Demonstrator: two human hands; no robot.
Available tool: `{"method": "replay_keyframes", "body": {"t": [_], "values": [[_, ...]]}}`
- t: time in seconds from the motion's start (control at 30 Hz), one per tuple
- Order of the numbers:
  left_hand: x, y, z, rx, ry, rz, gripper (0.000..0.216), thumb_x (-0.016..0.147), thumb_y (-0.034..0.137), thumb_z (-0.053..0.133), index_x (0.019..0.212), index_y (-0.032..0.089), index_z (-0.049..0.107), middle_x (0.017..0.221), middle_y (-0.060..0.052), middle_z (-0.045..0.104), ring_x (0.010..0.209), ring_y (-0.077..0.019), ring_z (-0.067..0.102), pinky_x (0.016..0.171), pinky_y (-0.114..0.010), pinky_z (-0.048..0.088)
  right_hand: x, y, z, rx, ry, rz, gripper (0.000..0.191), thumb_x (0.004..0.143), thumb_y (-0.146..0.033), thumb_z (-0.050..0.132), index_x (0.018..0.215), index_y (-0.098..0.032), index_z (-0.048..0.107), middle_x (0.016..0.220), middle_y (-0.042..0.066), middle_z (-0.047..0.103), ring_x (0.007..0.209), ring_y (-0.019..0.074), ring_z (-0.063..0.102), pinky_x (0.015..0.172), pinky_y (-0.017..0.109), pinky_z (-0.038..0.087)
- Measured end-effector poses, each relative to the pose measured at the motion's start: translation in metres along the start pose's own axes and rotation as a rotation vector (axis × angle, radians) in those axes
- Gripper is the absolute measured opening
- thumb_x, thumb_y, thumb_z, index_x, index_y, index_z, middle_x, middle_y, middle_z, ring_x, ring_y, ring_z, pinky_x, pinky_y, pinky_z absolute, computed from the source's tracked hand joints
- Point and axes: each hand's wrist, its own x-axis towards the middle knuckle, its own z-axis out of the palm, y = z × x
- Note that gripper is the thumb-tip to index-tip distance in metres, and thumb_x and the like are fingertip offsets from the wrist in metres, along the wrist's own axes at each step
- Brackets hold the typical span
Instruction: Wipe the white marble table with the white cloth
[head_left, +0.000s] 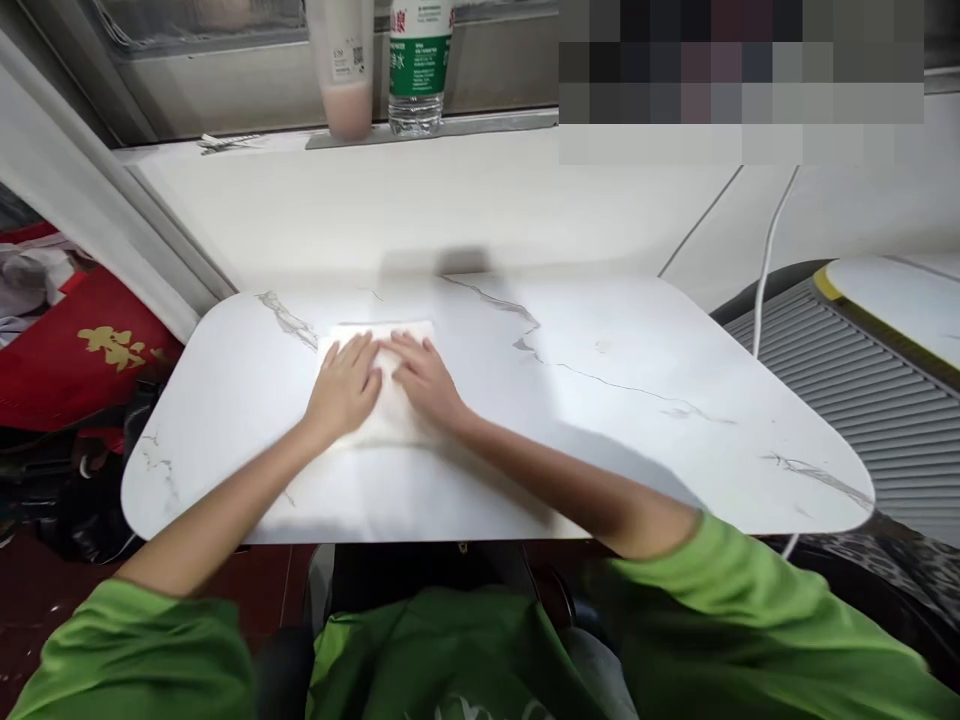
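Observation:
A flat white square sheet [390, 420] lies on the white marble-patterned table [630, 330], left of its middle. Whether it is paper or cloth I cannot tell. My left hand [346, 385] rests flat on the sheet's left part, fingers stretched out and pointing away from me. On the right part lies my right hand [426, 380], also flat, slightly blurred, its fingers pointing up and to the left. The fingertips of both hands nearly meet near the sheet's far edge. Neither hand grips anything, and the sheet's middle is partly covered by them.
On the ledge behind the table stand a plastic cup [350, 110] with pink liquid and a green-labelled water bottle [418, 80]. A white cable [766, 250] hangs at the right, near a grey ribbed surface [847, 400]. A red bag [90, 350] sits at the left.

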Motion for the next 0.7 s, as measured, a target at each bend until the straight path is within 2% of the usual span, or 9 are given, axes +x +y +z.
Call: {"method": "replay_keyframes", "body": {"t": [0.07, 0.17, 0.27, 0.33, 0.47, 0.57, 0.7], "values": [[-0.039, 0.002, -0.009, -0.001, -0.015, 0.043, 0.047, 0.098, 0.026, 0.028, 0.140, 0.012, 0.044, 0.151, -0.012, 0.041, 0.143, -0.0221, 0.033, 0.120, -0.046, 0.021, -0.037, -0.015, 0.004, 0.103, -0.062, -0.034, 0.065, 0.079, -0.017, 0.045, 0.144, -0.024, 0.046, 0.154, 0.006, 0.037, 0.146, 0.0261, 0.023, 0.118, 0.058, 0.013], [-0.084, 0.008, -0.021, 0.000, -0.009, 0.061, 0.048, 0.100, 0.027, 0.026, 0.141, 0.012, 0.043, 0.151, -0.012, 0.041, 0.143, -0.0216, 0.032, 0.120, -0.047, 0.022, -0.078, -0.035, 0.007, 0.174, -0.156, -0.055, 0.065, 0.083, -0.020, 0.044, 0.147, -0.027, 0.039, 0.157, 0.004, 0.029, 0.148, 0.0220, 0.017, 0.119, 0.056, 0.014], [-0.106, 0.009, -0.028, -0.013, -0.015, 0.047, 0.047, 0.100, 0.026, 0.025, 0.143, 0.014, 0.040, 0.151, -0.012, 0.041, 0.144, -0.0206, 0.031, 0.119, -0.048, 0.024, -0.092, -0.051, 0.011, 0.060, -0.226, -0.161, 0.065, 0.087, -0.020, 0.038, 0.151, -0.018, 0.031, 0.159, 0.008, 0.023, 0.149, 0.0219, 0.010, 0.120, 0.054, 0.013], [-0.106, 0.003, -0.029, -0.025, -0.022, 0.025, 0.048, 0.099, 0.026, 0.026, 0.143, 0.012, 0.039, 0.150, -0.013, 0.042, 0.144, -0.0209, 0.031, 0.119, -0.048, 0.025, -0.085, -0.057, 0.017, -0.072, -0.243, -0.234, 0.066, 0.087, -0.021, 0.037, 0.152, -0.009, 0.027, 0.159, 0.013, 0.021, 0.149, 0.0260, 0.007, 0.120, 0.055, 0.011], [-0.074, -0.034, -0.026, -0.012, -0.005, -0.063, 0.048, 0.097, 0.026, 0.030, 0.141, 0.010, 0.040, 0.148, -0.013, 0.045, 0.142, -0.0225, 0.034, 0.119, -0.047, 0.025, -0.034, -0.061, 0.039, -0.250, -0.177, -0.273, 0.062, 0.092, -0.025, 0.033, 0.152, -0.008, 0.028, 0.157, 0.015, 0.027, 0.148, 0.0301, 0.017, 0.121, 0.054, 0.010], [-0.030, -0.078, -0.029, 0.010, 0.034, -0.121, 0.045, 0.095, 0.025, 0.029, 0.134, 0.010, 0.047, 0.141, -0.011, 0.053, 0.134, -0.0224, 0.044, 0.116, -0.042, 0.030, 0.028, -0.063, 0.059, -0.293, -0.119, -0.244, 0.058, 0.096, -0.024, 0.027, 0.152, -0.008, 0.028, 0.156, 0.013, 0.033, 0.146, 0.0281, 0.024, 0.121, 0.048, 0.013], [0.029, -0.139, -0.037, -0.041, 0.067, -0.065, 0.043, 0.094, 0.028, 0.029, 0.125, 0.015, 0.055, 0.128, -0.006, 0.062, 0.119, -0.0209, 0.054, 0.108, -0.034, 0.040, 0.112, -0.068, 0.081, -0.317, -0.084, -0.178, 0.059, 0.096, -0.023, 0.027, 0.152, -0.007, 0.025, 0.156, 0.012, 0.032, 0.146, 0.0283, 0.024, 0.120, 0.047, 0.012]]}}
